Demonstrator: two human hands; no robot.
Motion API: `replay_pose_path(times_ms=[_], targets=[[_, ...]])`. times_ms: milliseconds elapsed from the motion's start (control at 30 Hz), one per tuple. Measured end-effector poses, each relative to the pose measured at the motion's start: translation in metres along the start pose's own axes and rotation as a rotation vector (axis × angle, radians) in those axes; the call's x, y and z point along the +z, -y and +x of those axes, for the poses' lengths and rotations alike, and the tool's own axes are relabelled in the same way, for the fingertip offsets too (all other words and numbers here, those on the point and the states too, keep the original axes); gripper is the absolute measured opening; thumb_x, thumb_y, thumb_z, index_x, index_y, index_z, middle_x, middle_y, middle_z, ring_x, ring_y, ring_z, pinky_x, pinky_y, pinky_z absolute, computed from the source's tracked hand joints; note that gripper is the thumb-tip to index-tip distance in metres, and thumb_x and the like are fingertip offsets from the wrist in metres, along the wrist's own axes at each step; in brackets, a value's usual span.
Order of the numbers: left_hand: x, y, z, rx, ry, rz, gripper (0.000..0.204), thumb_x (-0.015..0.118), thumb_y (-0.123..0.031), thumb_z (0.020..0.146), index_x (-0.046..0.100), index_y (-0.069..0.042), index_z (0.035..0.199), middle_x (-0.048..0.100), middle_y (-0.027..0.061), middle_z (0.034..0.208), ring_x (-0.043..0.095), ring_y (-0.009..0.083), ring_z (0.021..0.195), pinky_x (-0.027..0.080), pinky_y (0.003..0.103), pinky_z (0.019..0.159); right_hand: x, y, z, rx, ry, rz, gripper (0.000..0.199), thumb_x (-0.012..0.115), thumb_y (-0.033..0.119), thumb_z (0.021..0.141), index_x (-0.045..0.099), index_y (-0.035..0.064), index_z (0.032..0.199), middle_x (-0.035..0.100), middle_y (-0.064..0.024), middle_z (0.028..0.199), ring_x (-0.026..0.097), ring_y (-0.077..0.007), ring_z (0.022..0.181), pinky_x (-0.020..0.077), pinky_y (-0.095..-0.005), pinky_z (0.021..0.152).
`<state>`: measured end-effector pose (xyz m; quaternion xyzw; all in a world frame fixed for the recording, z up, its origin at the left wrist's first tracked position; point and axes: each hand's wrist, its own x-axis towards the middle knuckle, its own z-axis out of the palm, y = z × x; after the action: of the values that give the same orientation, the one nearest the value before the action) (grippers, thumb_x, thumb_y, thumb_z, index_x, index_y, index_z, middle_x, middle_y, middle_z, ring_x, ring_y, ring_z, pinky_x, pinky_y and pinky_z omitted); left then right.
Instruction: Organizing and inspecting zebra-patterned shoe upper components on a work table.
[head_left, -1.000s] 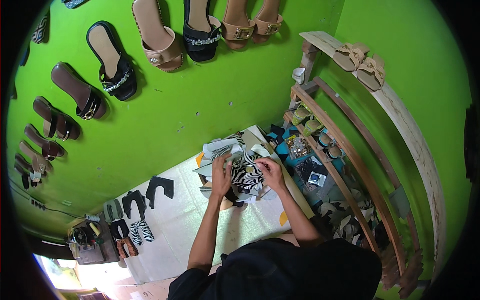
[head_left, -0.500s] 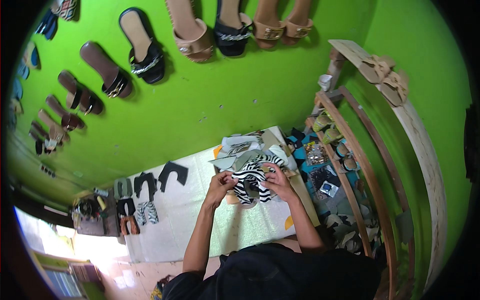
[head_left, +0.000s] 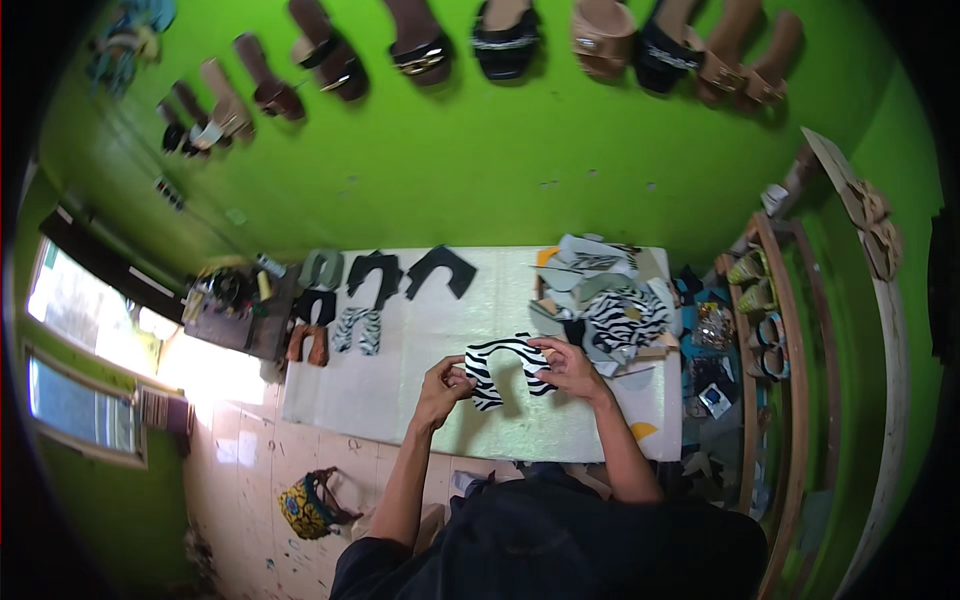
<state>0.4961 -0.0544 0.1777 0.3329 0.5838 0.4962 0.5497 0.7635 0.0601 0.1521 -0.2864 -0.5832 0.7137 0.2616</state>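
The left hand (head_left: 440, 390) was pinched on 1 side of a zebra-print U-shaped piece (head_left: 503, 343) and the right hand (head_left: 572, 372) on the other, the piece raised over the front of the pale surface (head_left: 400, 400). Gripping it at 2 sides probably served to spread the limp-looking material so its outline showed. 6 other U-shaped pieces (head_left: 440, 260) lay at the surface's left end, apparently set out singly for easy picking, while loose scraps (head_left: 580, 285) were heaped at the right end, perhaps to separate them. Beyond that end, near the wooden rack (head_left: 783, 270), a clear container (head_left: 714, 328) held small shiny bits; whether it was bag or tray was unclear. A yellow patterned bag (head_left: 303, 510) sat on the floor (head_left: 235, 480), its contents hidden.
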Motion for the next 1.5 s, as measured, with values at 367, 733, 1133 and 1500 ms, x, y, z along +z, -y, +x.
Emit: replay_pose_path(times_ms=[367, 733, 1133, 1500], targets=[[-0.175, 0.03, -0.099, 0.106, -0.163, -0.078, 0.041, 0.068, 0.003, 0.082, 0.058, 0.0, 0.121, 0.058, 0.0019, 0.087, 0.058, 0.0067, 0.077, 0.052, 0.021, 0.066, 0.205, 0.012, 0.039, 0.045, 0.02, -0.223, 0.063, 0.072, -0.005, 0.076, 0.057, 0.0095, 0.135, 0.062, -0.0012, 0.124, 0.052, -0.006, 0.076, 0.0502, -0.0213, 0.07], [-0.298, 0.047, -0.151, 0.232, -0.235, 0.054, 0.046, 0.067, 0.007, 0.078, 0.059, -0.003, 0.123, 0.054, 0.001, 0.09, 0.056, 0.006, 0.077, 0.049, 0.02, 0.064, 0.33, -0.022, 0.079, -0.057, 0.024, -0.373, 0.058, 0.076, 0.001, 0.074, 0.061, 0.0124, 0.13, 0.065, -0.0022, 0.12, 0.056, -0.0098, 0.078, 0.0512, -0.0242, 0.073], [-0.388, 0.028, -0.111, 0.215, -0.219, 0.184, 0.039, 0.066, 0.007, 0.078, 0.063, -0.002, 0.116, 0.06, 0.003, 0.084, 0.057, 0.0093, 0.077, 0.05, 0.023, 0.069, 0.379, -0.031, 0.145, -0.069, 0.051, -0.37, 0.055, 0.067, -0.004, 0.078, 0.06, 0.0112, 0.131, 0.063, -0.0029, 0.125, 0.057, -0.0078, 0.075, 0.0491, -0.0242, 0.069], [-0.456, 0.016, -0.023, 0.098, -0.154, 0.235, 0.035, 0.069, 0.006, 0.078, 0.063, 0.001, 0.112, 0.061, 0.0028, 0.085, 0.058, 0.0088, 0.079, 0.05, 0.023, 0.07, 0.395, -0.065, 0.222, -0.02, -0.11, -0.253, 0.057, 0.064, -0.01, 0.076, 0.062, 0.0126, 0.129, 0.065, -0.0041, 0.119, 0.056, -0.008, 0.071, 0.0501, -0.0241, 0.066]])
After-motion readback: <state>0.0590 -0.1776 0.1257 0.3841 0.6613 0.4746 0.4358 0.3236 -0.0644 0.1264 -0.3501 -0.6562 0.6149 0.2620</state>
